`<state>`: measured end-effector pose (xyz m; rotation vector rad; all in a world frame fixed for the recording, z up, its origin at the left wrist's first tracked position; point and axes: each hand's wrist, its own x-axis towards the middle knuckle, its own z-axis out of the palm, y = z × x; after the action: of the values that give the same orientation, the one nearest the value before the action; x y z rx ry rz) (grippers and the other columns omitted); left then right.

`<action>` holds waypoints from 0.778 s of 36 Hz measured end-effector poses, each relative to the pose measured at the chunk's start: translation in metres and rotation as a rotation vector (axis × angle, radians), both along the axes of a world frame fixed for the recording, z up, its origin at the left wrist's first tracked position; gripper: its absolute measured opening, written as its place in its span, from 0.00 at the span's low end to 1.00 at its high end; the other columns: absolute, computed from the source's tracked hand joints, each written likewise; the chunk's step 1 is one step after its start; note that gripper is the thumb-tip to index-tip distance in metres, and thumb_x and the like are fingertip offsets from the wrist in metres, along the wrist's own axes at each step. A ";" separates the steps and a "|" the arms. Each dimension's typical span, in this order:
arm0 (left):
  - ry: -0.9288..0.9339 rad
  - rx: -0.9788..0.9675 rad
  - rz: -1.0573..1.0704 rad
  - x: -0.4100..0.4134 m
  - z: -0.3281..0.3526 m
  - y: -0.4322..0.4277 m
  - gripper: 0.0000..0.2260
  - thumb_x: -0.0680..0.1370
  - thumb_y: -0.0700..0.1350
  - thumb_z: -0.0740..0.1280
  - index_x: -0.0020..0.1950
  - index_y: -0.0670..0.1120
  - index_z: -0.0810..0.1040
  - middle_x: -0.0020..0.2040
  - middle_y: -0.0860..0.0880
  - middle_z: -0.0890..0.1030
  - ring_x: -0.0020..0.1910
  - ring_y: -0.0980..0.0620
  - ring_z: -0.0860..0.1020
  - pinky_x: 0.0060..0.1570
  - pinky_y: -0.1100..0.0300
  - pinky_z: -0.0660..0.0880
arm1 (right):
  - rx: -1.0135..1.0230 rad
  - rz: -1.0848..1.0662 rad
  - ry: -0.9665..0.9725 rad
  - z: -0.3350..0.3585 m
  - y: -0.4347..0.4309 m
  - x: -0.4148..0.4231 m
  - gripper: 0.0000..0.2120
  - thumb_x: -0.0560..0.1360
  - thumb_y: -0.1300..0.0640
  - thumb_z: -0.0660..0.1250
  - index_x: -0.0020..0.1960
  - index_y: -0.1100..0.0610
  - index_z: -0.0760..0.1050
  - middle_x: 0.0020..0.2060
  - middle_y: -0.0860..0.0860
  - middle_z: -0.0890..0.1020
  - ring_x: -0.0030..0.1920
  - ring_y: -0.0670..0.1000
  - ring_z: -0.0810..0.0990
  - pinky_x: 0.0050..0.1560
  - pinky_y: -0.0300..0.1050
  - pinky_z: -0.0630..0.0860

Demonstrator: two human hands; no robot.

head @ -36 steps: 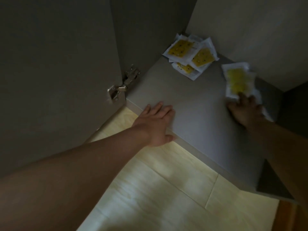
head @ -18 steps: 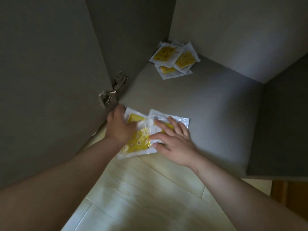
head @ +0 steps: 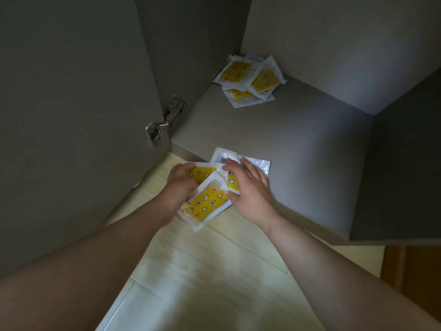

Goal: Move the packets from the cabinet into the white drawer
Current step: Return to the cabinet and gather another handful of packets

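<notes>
Several white packets with yellow patterned centres [head: 206, 204] sit bunched at the front edge of the grey cabinet shelf [head: 298, 144], partly over the floor. My left hand [head: 180, 185] grips them from the left, fingers curled over their edge. My right hand [head: 248, 185] lies on top of them from the right, its thumb under the front packet's edge. One packet lies face down beneath my right fingers. A second pile of packets [head: 249, 80] rests in the back left corner of the shelf. The white drawer is out of view.
The open cabinet door [head: 71, 115] stands at the left with a metal hinge [head: 164, 120]. Grey cabinet walls close off the back and right. Pale tiled floor [head: 202, 271] lies below, with a wooden strip at the far right.
My right hand dragged packets from the shelf's right side to its front edge, and my left hand left the shelf edge and took hold of them. The bunch now overhangs the edge further.
</notes>
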<state>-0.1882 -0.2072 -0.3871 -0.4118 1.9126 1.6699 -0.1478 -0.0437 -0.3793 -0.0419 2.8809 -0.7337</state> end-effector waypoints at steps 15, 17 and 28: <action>0.359 -0.757 -0.730 0.015 -0.017 -0.040 0.41 0.70 0.62 0.68 0.77 0.57 0.49 0.78 0.54 0.44 0.76 0.47 0.47 0.72 0.52 0.54 | -0.107 0.058 -0.029 -0.038 -0.038 0.042 0.22 0.77 0.61 0.57 0.71 0.57 0.67 0.71 0.53 0.68 0.73 0.54 0.63 0.72 0.45 0.56; 0.363 -0.890 -0.947 0.015 -0.023 -0.047 0.40 0.73 0.62 0.66 0.77 0.57 0.46 0.78 0.53 0.40 0.77 0.48 0.39 0.74 0.51 0.49 | 0.007 0.070 -0.088 -0.052 -0.041 0.055 0.31 0.75 0.44 0.43 0.76 0.52 0.57 0.77 0.46 0.53 0.77 0.47 0.44 0.73 0.44 0.39; 0.557 -1.177 -1.326 0.024 -0.008 -0.045 0.50 0.63 0.72 0.67 0.76 0.60 0.43 0.76 0.50 0.47 0.74 0.45 0.49 0.69 0.50 0.50 | 0.202 0.261 -0.329 -0.045 -0.038 0.088 0.56 0.64 0.30 0.67 0.77 0.50 0.37 0.75 0.48 0.32 0.72 0.49 0.26 0.71 0.50 0.28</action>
<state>-0.1644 -0.2519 -0.3955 0.8678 2.4156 -0.3035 -0.0594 -0.0815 -0.4240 -0.2428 2.5525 -0.3605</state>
